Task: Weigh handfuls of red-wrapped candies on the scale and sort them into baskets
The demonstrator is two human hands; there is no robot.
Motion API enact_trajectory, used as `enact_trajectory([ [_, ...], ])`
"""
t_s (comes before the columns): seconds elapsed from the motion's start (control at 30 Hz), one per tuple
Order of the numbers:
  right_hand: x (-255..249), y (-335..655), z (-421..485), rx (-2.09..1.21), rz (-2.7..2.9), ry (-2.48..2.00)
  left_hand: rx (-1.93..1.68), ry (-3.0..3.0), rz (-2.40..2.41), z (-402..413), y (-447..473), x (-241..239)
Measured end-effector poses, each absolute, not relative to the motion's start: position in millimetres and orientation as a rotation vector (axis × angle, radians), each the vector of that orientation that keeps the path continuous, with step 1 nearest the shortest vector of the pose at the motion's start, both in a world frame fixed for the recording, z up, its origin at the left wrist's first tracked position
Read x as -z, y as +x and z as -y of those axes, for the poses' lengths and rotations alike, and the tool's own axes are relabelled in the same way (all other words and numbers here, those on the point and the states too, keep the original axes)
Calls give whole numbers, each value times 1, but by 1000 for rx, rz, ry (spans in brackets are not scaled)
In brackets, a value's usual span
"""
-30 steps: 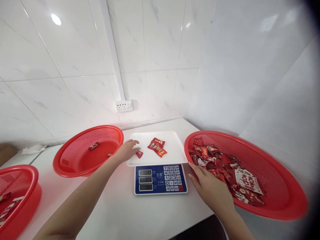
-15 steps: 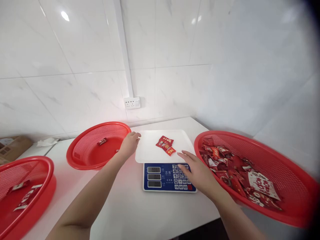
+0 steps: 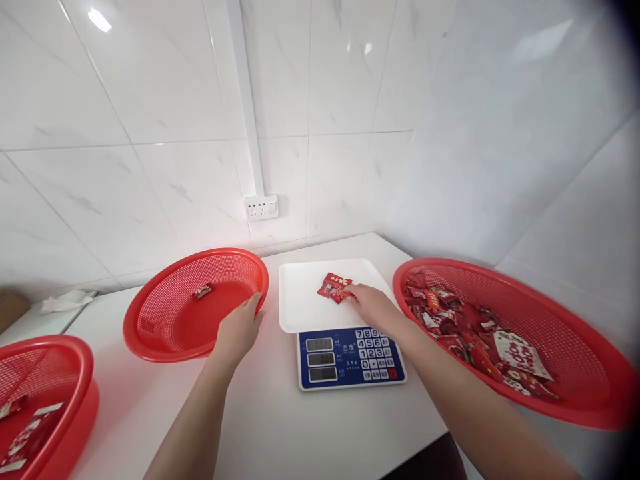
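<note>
A blue electronic scale (image 3: 350, 357) with a white weighing tray (image 3: 305, 303) stands on the white counter. A few red snack packets (image 3: 334, 287) lie on the tray. My right hand (image 3: 373, 307) rests over the tray with its fingertips touching those packets, fingers curled down. My left hand (image 3: 239, 331) grips the near rim of a red mesh basket (image 3: 165, 320) left of the scale. One red packet (image 3: 203, 291) lies inside that basket.
A large red basket (image 3: 575, 353) heaped with red packets sits at the right. Another red basket (image 3: 70, 373) with a few packets shows at the lower left. White tiled walls close the corner, with a socket (image 3: 261, 207) behind. Crumpled tissue (image 3: 67, 301) lies at the far left.
My left hand left the tray's left edge and took the middle basket's rim. My right hand moved from beside the right basket, over the keypad, onto the packets on the tray.
</note>
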State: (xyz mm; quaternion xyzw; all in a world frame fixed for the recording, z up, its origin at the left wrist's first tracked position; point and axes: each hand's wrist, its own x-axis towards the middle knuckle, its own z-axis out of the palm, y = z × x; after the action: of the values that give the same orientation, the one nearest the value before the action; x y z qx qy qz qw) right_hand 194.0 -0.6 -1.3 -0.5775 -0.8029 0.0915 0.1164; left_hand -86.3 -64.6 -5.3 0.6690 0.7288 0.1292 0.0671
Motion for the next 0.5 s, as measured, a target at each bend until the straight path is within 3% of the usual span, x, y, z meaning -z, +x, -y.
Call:
enact_trajectory([
  [0.1, -22, 172, -9, -369, 2268, -1617, -381, 2040, -2147, 66, -88, 4],
  [0.3, -67, 95, -37, -992, 2121, -1019, -375, 2088, -2059, 72, -87, 6],
  [0.5, -55, 128, -45, -461, 2614, -1437, -351, 2085, -1986, 79, -87, 2],
])
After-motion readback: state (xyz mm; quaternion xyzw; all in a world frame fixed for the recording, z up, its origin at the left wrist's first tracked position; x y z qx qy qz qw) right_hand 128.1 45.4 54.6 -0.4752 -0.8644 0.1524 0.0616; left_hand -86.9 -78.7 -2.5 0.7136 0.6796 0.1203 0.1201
